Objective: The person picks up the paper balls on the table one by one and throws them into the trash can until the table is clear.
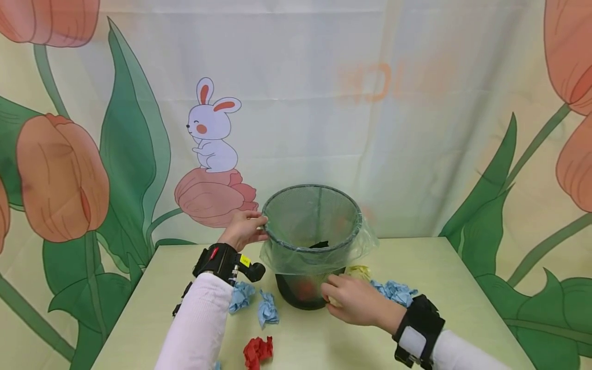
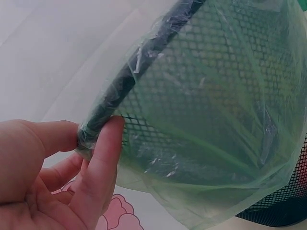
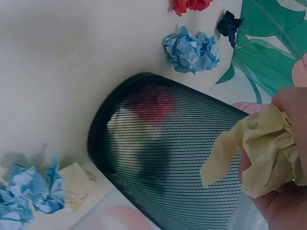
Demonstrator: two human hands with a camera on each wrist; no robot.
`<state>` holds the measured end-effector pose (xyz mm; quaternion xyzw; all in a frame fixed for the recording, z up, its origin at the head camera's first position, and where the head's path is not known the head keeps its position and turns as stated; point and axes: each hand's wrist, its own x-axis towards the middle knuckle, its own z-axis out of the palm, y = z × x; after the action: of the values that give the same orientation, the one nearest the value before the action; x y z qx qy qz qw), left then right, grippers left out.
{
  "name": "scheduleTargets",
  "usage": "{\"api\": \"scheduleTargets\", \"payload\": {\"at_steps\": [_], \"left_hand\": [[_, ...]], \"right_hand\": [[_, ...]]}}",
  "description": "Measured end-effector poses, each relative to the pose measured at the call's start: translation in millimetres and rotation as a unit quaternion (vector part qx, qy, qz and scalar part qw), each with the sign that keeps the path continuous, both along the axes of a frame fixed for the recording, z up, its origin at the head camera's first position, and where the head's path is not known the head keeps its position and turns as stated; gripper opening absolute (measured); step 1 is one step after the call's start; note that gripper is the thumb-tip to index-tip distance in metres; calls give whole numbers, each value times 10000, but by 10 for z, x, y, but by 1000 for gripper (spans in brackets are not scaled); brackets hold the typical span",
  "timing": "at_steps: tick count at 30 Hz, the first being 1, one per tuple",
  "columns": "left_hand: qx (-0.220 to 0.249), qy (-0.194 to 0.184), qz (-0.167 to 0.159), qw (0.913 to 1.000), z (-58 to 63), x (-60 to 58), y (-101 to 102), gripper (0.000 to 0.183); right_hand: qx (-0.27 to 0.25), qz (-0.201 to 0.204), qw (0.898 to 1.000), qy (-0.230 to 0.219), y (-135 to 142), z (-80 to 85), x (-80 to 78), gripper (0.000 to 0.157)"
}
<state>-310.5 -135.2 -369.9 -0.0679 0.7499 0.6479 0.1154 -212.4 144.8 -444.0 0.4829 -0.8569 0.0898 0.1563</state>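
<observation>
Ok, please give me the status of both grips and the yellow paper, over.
Left grip pinching rim of mesh wastebasket, green liner draped over it. Right grip holding crumpled yellow paper outside the wastebasket. Wastebasket's top looks unobstructed.

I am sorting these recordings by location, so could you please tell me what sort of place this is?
Probably an indoor corner arranged for recording; the room beyond is not visible. A creased, flower-printed backdrop is behind a pale table with a mesh bin, and black wrist devices are being worn.
</observation>
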Motion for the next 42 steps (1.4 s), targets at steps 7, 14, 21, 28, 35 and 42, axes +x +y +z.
{"api": "scheduleTargets", "payload": {"at_steps": [7,14,21,28,35,42], "left_hand": [[11,7,3,10000,7,-1,0,41],[53,-21,2,10000,10,-10,1,41],[53,-13,-29,10000,22,-12,-6,42],[94,-74,32,9999,17,-11,-3,44],[117,-102,61,9999,3,-20,-13,44],[78,-84,-17,9999,15,-28,-19,44]], "right_hand": [[71,71,9998,161,-87,127,11,18],[-80,282,9985,458,-163,325,-15,20],[-50,455,9944,950,-238,507,-81,18],[-167,368,9916,1228,-284,763,-161,17],[-344,121,9932,1105,-275,994,-297,13],[-205,-129,9955,914,-291,1089,-426,10]]}}
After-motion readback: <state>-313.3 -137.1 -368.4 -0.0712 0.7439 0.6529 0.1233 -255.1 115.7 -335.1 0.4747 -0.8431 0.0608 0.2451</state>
